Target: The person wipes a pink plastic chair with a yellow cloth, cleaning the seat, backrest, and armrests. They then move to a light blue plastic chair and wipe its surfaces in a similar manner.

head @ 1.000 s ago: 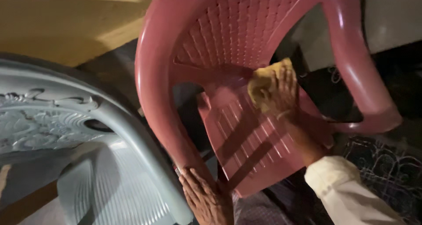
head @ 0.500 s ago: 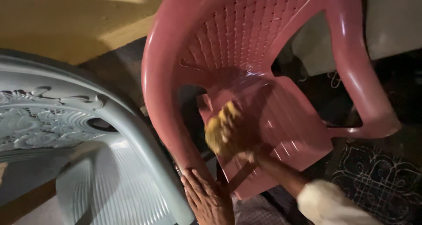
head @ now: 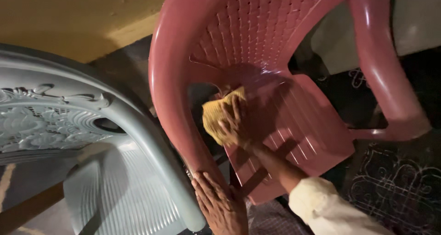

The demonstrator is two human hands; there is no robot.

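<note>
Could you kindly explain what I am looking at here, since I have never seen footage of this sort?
The camera sits on a person's head and looks down at their own two bare hands; no machine is involved. The right hand presses a yellow cloth against the seat of a pink plastic chair, near its left edge. The left hand lies flat against the front of that chair's armrest. Beside it stands a pale grey plastic chair with moulded flower patterns. Dark patterned flooring shows underneath.
</note>
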